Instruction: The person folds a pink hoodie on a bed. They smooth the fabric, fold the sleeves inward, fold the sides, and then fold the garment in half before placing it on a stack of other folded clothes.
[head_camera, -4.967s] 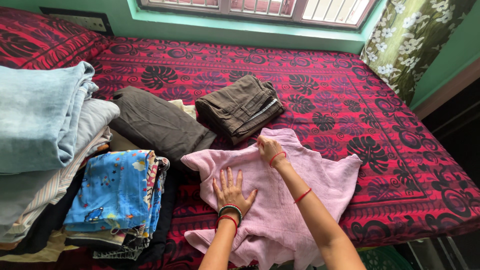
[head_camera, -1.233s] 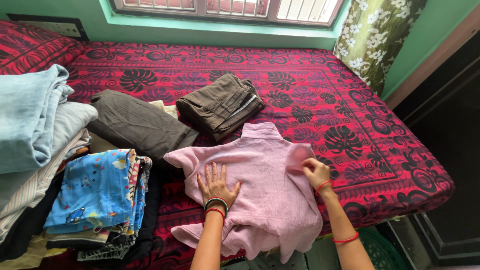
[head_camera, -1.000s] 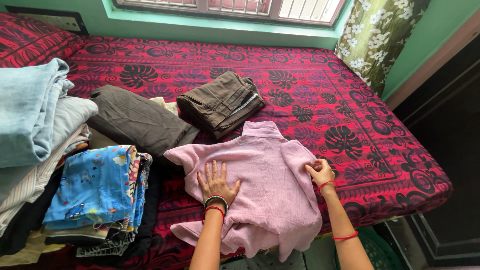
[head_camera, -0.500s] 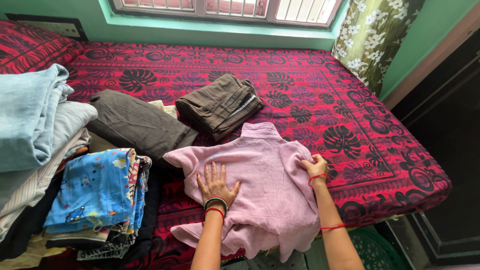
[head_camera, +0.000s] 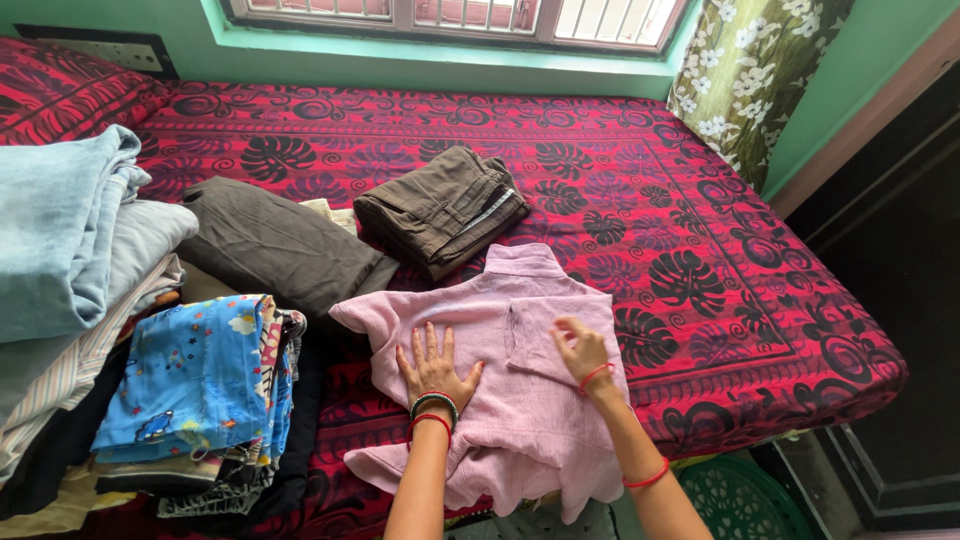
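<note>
— Pink shirt (head_camera: 500, 360) spread on the red patterned bed (head_camera: 640, 180), near edge, lower part hanging over. Left hand (head_camera: 432, 365) flat on it, fingers released and spread. Right hand (head_camera: 580, 348) on the folded-in sleeve, fingers bent, pressing or pinching, cannot tell which.

— Risk?

— Probably sliding off the edge if the flat palm lifts. Sleeve fold could spring open too. Folded brown trousers (head_camera: 440, 208) well apart.
</note>
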